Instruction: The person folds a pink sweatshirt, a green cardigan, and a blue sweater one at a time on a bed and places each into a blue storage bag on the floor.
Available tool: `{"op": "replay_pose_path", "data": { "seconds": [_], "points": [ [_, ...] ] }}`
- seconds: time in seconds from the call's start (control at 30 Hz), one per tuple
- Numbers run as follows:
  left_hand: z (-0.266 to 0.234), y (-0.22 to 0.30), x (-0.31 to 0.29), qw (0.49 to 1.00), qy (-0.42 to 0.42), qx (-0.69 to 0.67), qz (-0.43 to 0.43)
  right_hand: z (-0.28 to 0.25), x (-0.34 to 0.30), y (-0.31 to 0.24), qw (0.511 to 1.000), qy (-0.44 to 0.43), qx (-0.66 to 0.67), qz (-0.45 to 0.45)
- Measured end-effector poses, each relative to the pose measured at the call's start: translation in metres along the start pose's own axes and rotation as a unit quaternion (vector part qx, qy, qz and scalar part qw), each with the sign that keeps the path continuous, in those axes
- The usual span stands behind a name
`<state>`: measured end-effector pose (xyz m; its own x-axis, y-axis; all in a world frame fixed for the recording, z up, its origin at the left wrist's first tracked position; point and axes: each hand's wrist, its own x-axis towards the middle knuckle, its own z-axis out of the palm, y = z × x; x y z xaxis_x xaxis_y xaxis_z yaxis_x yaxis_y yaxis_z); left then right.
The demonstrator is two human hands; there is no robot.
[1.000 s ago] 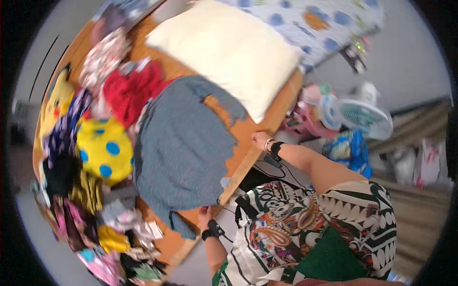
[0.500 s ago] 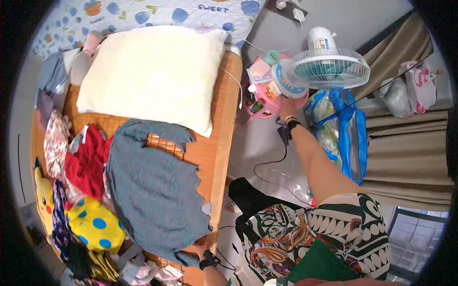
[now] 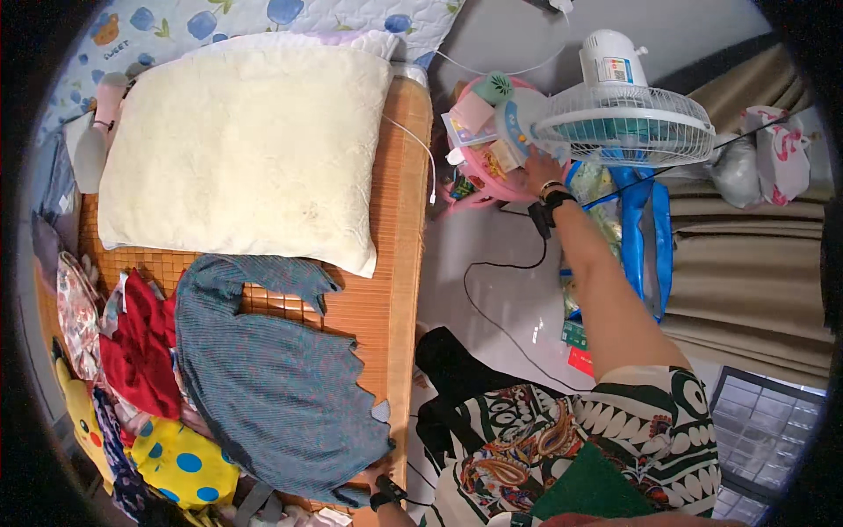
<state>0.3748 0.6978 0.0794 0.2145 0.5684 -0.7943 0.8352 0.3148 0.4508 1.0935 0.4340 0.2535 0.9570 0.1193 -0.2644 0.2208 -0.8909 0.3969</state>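
Observation:
A white electric fan (image 3: 625, 123) stands at the upper right, its blue-and-white button base (image 3: 518, 123) on a pink round stand (image 3: 496, 189). My right hand (image 3: 544, 171) reaches to the near end of that base, fingers stretched out over the buttons and holding nothing. At the bed's right edge is my left hand (image 3: 378, 472), beside the lower corner of a grey-blue ribbed garment (image 3: 281, 378) that lies spread on the mat. Its fingers are small and partly hidden, so I cannot make out whether they grip the cloth.
A cream pillow (image 3: 246, 154) lies on the bed's bamboo mat (image 3: 399, 220). Left of the garment are red cloth (image 3: 140, 351), a yellow cloth with blue dots (image 3: 184, 461) and a yellow plush toy (image 3: 83, 422). A black cable (image 3: 479, 303) crosses the floor beside a blue bag (image 3: 650, 237).
My right hand has moved from below the fan's base up onto its buttons. My left hand stays at the bed's edge by the garment. The whole view has shifted slightly.

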Motion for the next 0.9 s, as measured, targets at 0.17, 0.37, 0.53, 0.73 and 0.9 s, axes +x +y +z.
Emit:
{"op": "replay_pose_path", "data": {
  "seconds": [0.17, 0.37, 0.53, 0.73, 0.9],
  "points": [
    [-0.003, 0.002, -0.002, 1.0, 0.008, 0.003, -0.01, 0.005, 0.009, -0.009, 0.998, 0.047, 0.033, -0.029],
    [-0.001, 0.007, -0.004, 1.0, -0.001, -0.002, -0.009, 0.041, 0.032, 0.0, 0.995, 0.079, -0.049, -0.03],
    [-0.001, 0.007, 0.001, 1.0, -0.007, -0.004, -0.003, 0.046, 0.041, 0.009, 0.995, 0.074, -0.063, -0.012],
    [-0.016, -0.011, -0.009, 0.999, -0.001, -0.027, 0.019, 0.03, -0.059, -0.042, 0.993, 0.112, 0.01, -0.047],
    [-0.028, -0.072, 0.005, 0.987, -0.028, -0.128, 0.092, 0.087, -0.217, -0.12, 0.973, -0.086, -0.032, -0.21]
  ]
}}
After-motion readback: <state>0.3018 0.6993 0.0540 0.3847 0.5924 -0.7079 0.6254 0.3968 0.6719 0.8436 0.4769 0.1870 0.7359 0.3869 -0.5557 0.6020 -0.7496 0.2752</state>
